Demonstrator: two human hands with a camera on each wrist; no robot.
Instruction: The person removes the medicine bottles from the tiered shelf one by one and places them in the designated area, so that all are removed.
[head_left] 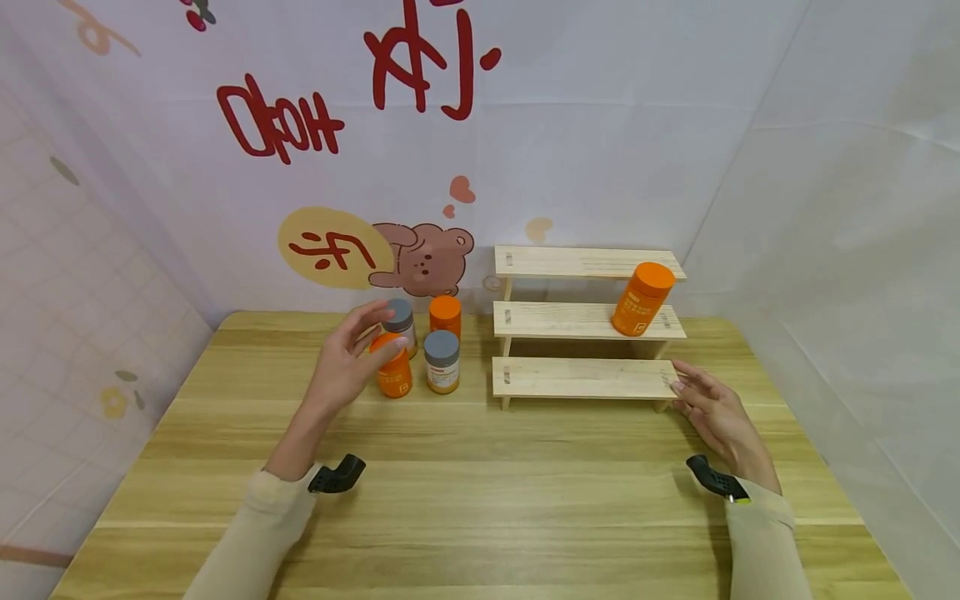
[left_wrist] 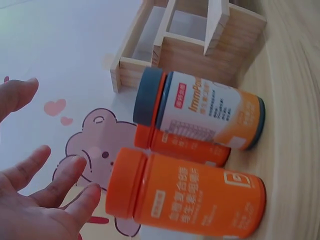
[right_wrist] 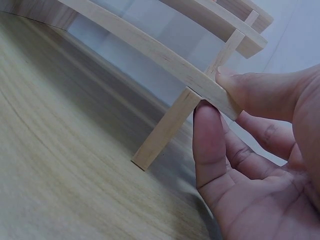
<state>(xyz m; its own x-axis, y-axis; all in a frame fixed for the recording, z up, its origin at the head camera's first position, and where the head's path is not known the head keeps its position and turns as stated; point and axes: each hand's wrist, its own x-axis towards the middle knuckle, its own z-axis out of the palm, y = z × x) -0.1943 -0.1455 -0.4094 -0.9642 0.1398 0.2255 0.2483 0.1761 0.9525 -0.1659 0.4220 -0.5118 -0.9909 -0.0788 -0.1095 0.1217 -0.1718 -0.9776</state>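
My left hand (head_left: 348,354) hovers beside the front orange bottle (head_left: 393,379), its fingers spread. In the left wrist view the fingers stand apart from that bottle's cap (left_wrist: 120,190). Close by are a grey-capped bottle (head_left: 442,371) with a white label, a second orange bottle (head_left: 446,312) and another grey-capped bottle (head_left: 400,315), partly behind my fingers. My right hand (head_left: 720,417) pinches the right end of the lowest step of a wooden three-step rack (head_left: 585,379), thumb on top and a finger below, as the right wrist view shows.
One orange bottle (head_left: 641,300) stands at the right end of the rack's middle step. A printed white cloth (head_left: 600,150) hangs behind the wooden table (head_left: 525,500) and along both sides. The rack stands near the table's back edge, right of the bottle group.
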